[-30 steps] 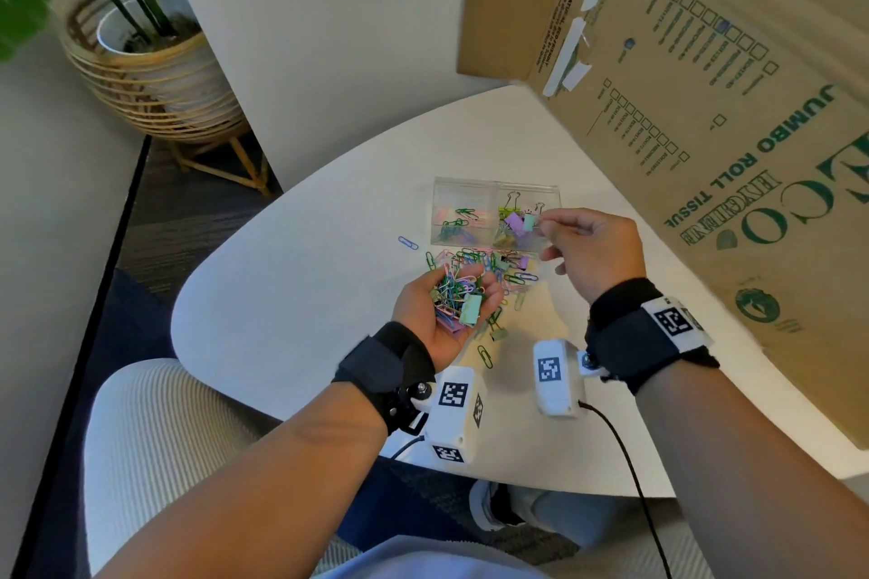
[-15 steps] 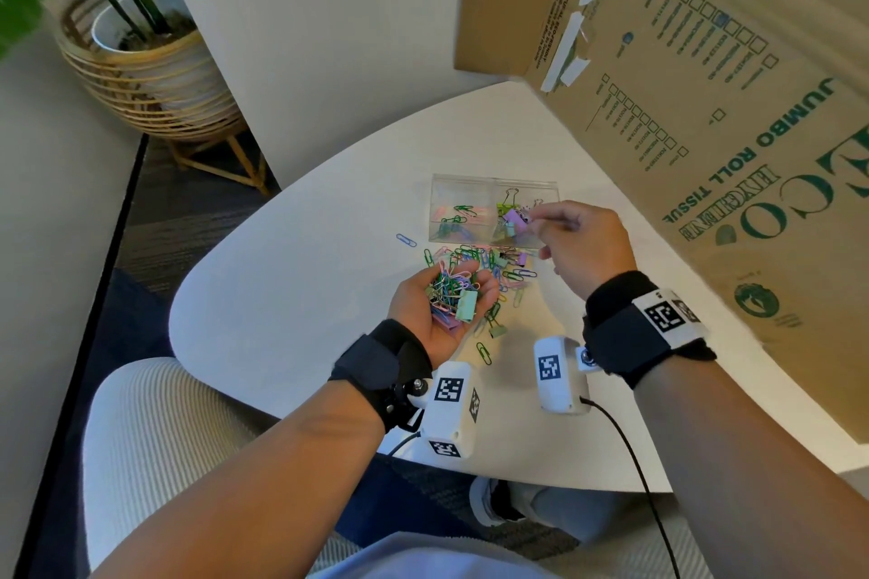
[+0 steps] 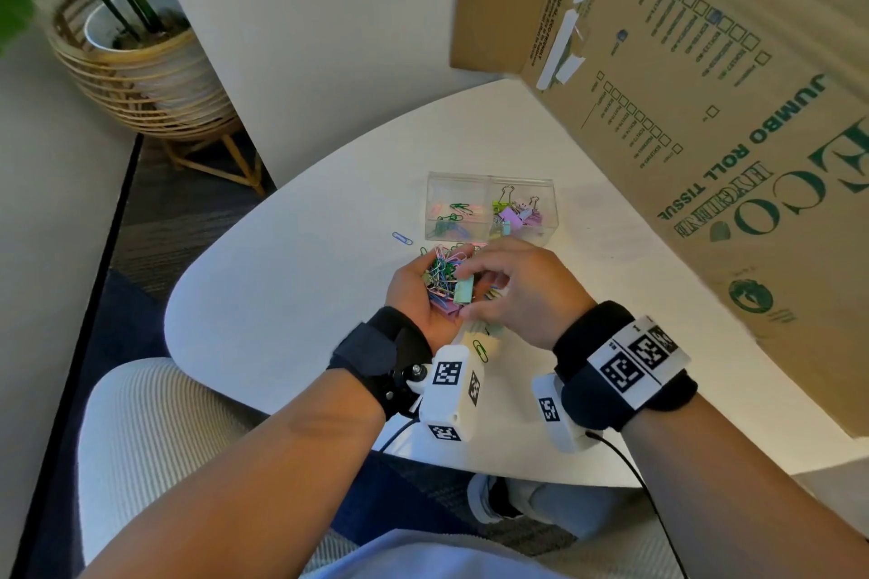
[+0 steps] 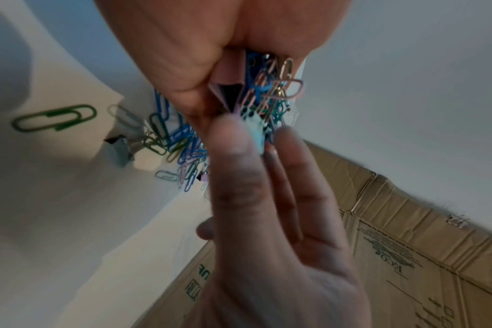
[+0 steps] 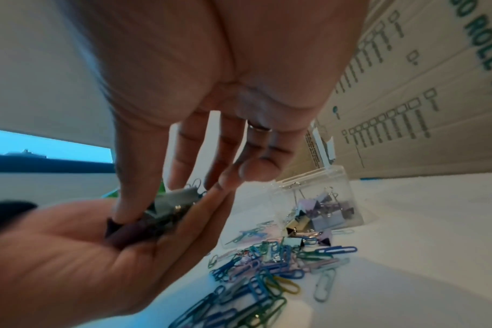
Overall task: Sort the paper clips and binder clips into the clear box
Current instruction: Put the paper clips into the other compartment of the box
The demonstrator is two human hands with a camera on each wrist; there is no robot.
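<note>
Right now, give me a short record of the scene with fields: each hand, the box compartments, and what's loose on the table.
left hand: left hand palm up, cupping a handful of clips
right hand: right hand reaching into that handful, fingertips on a mint binder clip; grip not clearly closed
clear box: clear box has two compartments
left compartment: paper clips
right compartment: binder clips
table: table holds a loose pile of clips before the box
</note>
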